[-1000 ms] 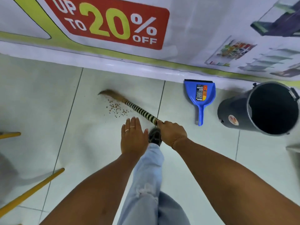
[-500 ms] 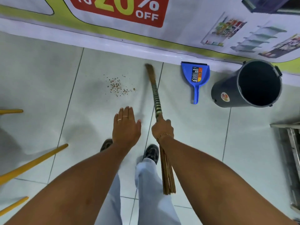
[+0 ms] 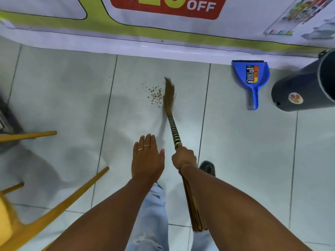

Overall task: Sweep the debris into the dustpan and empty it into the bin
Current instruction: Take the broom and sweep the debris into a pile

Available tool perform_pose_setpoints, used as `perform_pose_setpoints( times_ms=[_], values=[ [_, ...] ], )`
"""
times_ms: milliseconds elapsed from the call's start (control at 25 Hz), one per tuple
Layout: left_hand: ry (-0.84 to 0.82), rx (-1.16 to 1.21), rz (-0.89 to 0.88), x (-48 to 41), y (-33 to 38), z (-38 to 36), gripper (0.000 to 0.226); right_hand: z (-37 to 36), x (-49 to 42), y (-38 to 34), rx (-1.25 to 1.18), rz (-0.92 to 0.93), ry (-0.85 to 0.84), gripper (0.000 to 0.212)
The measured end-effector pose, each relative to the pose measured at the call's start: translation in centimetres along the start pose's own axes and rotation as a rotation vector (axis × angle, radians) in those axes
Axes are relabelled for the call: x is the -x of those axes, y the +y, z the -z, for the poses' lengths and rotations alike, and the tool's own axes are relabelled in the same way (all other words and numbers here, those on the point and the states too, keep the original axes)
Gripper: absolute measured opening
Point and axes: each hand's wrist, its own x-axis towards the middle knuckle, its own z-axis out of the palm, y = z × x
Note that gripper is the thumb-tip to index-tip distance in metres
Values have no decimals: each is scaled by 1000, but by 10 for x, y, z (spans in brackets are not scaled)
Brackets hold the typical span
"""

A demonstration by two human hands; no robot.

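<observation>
My right hand (image 3: 184, 157) grips a straw broom (image 3: 173, 124) by its striped black-and-green handle; the loose stick ends trail back under my forearm. The bristle tip rests on the tiled floor at the right edge of a small patch of brown debris (image 3: 155, 94). Beside it, my left hand (image 3: 147, 158) hovers flat and empty, fingers together, rings showing. A blue dustpan (image 3: 251, 75) lies on the floor to the right, mouth against the wall base. Further right a dark bin (image 3: 297, 87) stands tilted in view, partly cut off by the frame edge.
A wall with a printed sale banner (image 3: 163, 8) runs along the far side. Yellow chair legs (image 3: 59, 205) slant in at the lower left. My jeans leg (image 3: 154, 218) and a dark shoe (image 3: 207, 168) stand just behind the broom.
The broom tip has swung left from the tile seam onto the debris's right edge. The view has shifted left, so the dustpan and bin now sit further right.
</observation>
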Motion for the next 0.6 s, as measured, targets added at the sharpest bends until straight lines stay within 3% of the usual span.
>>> perform_pose_setpoints(
  times_ms=[240, 400, 600],
  values=[
    [26, 5, -6, -7, -39, 18, 58, -25, 10, -38, 10, 89, 65, 44],
    [49, -3, -46, -3, -52, 33, 57, -40, 54, -24, -70, 103, 215, 49],
    [74, -3, -96, -2, -51, 42, 55, -32, 62, 1, -139, -21, 305, 52]
  ],
)
